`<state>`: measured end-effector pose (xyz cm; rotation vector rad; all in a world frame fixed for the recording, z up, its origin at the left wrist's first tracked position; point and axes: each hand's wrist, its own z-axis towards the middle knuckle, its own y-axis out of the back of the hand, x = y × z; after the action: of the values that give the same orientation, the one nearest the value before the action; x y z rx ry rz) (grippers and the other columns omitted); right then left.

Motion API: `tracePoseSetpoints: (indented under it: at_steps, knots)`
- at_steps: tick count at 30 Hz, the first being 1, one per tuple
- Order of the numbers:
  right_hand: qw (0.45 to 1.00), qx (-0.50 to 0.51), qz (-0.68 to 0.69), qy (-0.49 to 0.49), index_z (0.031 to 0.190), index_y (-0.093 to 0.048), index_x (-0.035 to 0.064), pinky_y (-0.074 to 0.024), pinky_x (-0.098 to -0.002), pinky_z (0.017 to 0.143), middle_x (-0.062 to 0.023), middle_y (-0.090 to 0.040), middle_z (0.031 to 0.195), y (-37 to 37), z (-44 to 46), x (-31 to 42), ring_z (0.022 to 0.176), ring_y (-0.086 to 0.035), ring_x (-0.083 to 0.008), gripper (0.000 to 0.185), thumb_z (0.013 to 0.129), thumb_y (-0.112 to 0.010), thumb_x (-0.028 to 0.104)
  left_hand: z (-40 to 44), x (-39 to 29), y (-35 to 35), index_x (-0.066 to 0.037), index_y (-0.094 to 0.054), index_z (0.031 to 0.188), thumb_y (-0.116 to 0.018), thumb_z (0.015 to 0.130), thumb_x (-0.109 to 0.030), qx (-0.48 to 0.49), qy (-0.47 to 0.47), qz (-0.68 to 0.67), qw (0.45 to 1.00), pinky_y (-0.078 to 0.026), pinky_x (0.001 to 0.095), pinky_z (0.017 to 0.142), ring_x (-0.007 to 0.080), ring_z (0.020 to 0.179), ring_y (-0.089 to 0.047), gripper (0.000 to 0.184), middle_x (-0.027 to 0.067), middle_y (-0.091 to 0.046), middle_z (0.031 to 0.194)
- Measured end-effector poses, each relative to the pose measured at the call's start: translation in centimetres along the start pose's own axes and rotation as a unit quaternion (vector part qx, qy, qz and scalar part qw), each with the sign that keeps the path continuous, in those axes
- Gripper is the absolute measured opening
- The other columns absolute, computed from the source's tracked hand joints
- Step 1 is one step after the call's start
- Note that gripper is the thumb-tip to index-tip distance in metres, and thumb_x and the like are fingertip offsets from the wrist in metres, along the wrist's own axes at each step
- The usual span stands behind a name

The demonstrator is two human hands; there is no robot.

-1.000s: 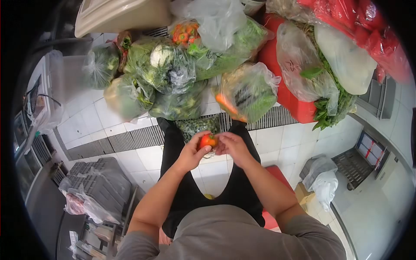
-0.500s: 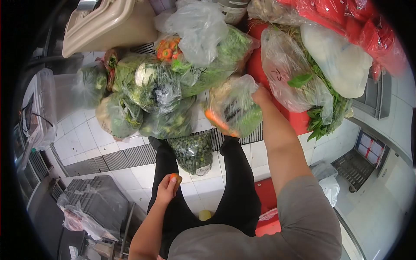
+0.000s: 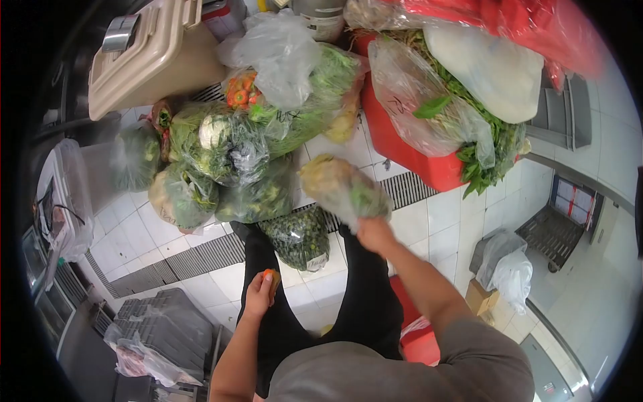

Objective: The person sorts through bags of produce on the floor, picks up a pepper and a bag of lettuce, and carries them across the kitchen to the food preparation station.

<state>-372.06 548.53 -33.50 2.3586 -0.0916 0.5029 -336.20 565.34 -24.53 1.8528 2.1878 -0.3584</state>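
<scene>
My right hand [image 3: 376, 236] is closed on the gathered end of a clear plastic bag of vegetables [image 3: 340, 182]. Motion blurs the bag, which hangs over the tiled floor beyond my right foot; pale yellow and green pieces show through it. Near my left thigh, my left hand [image 3: 257, 296] is closed around a small orange and brown object [image 3: 273, 276], whose kind I cannot make out. A bag of dark green vegetables [image 3: 299, 238] rests on the floor between my feet.
Several bagged vegetables lie ahead, including a cauliflower [image 3: 213, 131] and orange peppers [image 3: 241, 92]. A red crate [image 3: 395, 141] bears bagged leafy greens [image 3: 479, 161] at the right. A beige bin [image 3: 181, 63] stands back left, and a grey crate [image 3: 161, 335] near left.
My right hand has drawn the vegetable bag towards me, away from the red crate, and the bag has swung round. My left hand keeps its hold. The view has shifted slightly.
</scene>
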Motion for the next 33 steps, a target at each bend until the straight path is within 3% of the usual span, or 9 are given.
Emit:
tracePoseSetpoints:
  at_steps: [4,6,11,15,19,21,23,27,33]
  knots:
    - [0.978,0.204,0.045,0.02,0.099,-0.067,0.003,-0.0537,-0.0549,0.082,-0.0254,-0.071,0.095,-7.1,-7.7,6.3,0.092,-0.069,-0.0457,0.021,0.09,-0.056,0.019,-0.3,1.2,0.4,-0.005,-0.06,0.116,-0.053,0.106,-0.044,0.018,0.004,0.021,1.0,-0.039,0.024,0.041,0.0092,0.045,-0.048,0.041,0.0012,-0.055,0.066]
    - [0.972,0.216,0.093,-0.003,0.106,-0.066,0.0015,-0.0527,-0.054,0.087,-0.0263,-0.07,0.1,-11.9,-9.1,8.2,0.095,-0.068,-0.0453,0.025,0.09,-0.056,0.018,-0.4,1.4,0.5,-0.005,-0.061,0.116,-0.053,0.106,-0.044,0.031,0.014,0.067,0.997,-0.039,0.0243,0.041,0.0098,0.045,-0.049,0.041,0.0018,-0.055,0.066]
    - [0.967,0.23,0.113,-0.009,0.103,-0.067,0.0008,-0.0524,-0.0531,0.089,-0.0248,-0.071,0.102,-18.5,-8.2,9.0,0.098,-0.068,-0.0452,0.024,0.088,-0.055,0.015,-0.8,2.3,1.2,-0.005,-0.061,0.116,-0.053,0.105,-0.046,0.027,0.043,0.09,0.995,-0.04,0.0245,0.041,0.0102,0.045,-0.049,0.043,0.0022,-0.056,0.066]
    - [0.968,0.222,0.112,-0.028,0.096,-0.072,0.003,-0.0534,-0.0523,0.088,-0.0236,-0.072,0.099,-18.6,-7.9,8.4,0.099,-0.069,-0.0405,0.023,0.086,-0.058,0.018,-0.6,4.1,2.1,-0.005,-0.062,0.116,-0.054,0.105,-0.047,-0.01,0.06,0.072,0.996,-0.04,0.0253,0.041,0.0108,0.045,-0.049,0.045,0.0023,-0.056,0.066]
    - [0.99,0.118,0.081,0.01,0.092,-0.07,0.0055,-0.0534,-0.0514,0.085,-0.0219,-0.07,0.098,-18.9,-8.2,8.2,0.097,-0.067,-0.0406,0.018,0.08,-0.059,0.014,-0.5,5.8,2.4,-0.005,-0.063,0.117,-0.054,0.105,-0.047,-0.018,0.065,0.085,0.994,-0.04,0.026,0.04,0.0116,0.046,-0.05,0.044,0.0028,-0.056,0.067]
    - [0.986,0.161,0.045,0.014,0.097,-0.07,0.0047,-0.0527,-0.0519,0.088,-0.0233,-0.07,0.102,-20.6,-7.5,7.7,0.101,-0.067,-0.0409,0.021,0.081,-0.059,0.014,-0.7,6.5,2.7,-0.005,-0.064,0.117,-0.054,0.104,-0.047,-0.016,0.065,0.08,0.995,-0.04,0.0262,0.04,0.0117,0.046,-0.05,0.045,0.0027,-0.056,0.067]
    - [0.971,0.184,0.148,-0.014,0.104,-0.069,0.0039,-0.0523,-0.0526,0.089,-0.0244,-0.07,0.105,-20.9,-7.3,6.9,0.104,-0.066,-0.0429,0.026,0.083,-0.06,0.015,-0.4,7.3,2.2,-0.006,-0.065,0.114,-0.055,0.104,-0.048,-0.021,0.07,0.058,0.996,-0.04,0.0267,0.039,0.0116,0.046,-0.05,0.045,0.0023,-0.056,0.067]
    - [0.968,0.163,0.184,-0.061,0.111,-0.068,0.0038,-0.0516,-0.0526,0.091,-0.0258,-0.07,0.109,-20.6,-6.1,5.2,0.105,-0.066,-0.0443,0.03,0.086,-0.059,0.018,-0.4,6.9,2.0,-0.006,-0.064,0.111,-0.054,0.104,-0.048,-0.005,0.049,0.08,0.996,-0.04,0.0269,0.038,0.012,0.045,-0.051,0.044,0.0024,-0.055,0.065]
    - [0.959,0.173,0.184,-0.125,0.116,-0.068,0.0046,-0.0521,-0.05,0.092,-0.0245,-0.069,0.113,-13.6,-5.6,7.0,0.108,-0.066,-0.0411,0.039,0.086,-0.061,0.029,-0.6,4.9,2.6,-0.005,-0.064,0.113,-0.053,0.105,-0.048,-0.015,0.049,0.087,0.995,-0.04,0.0264,0.038,0.0125,0.043,-0.05,0.045,0.0025,-0.054,0.062]
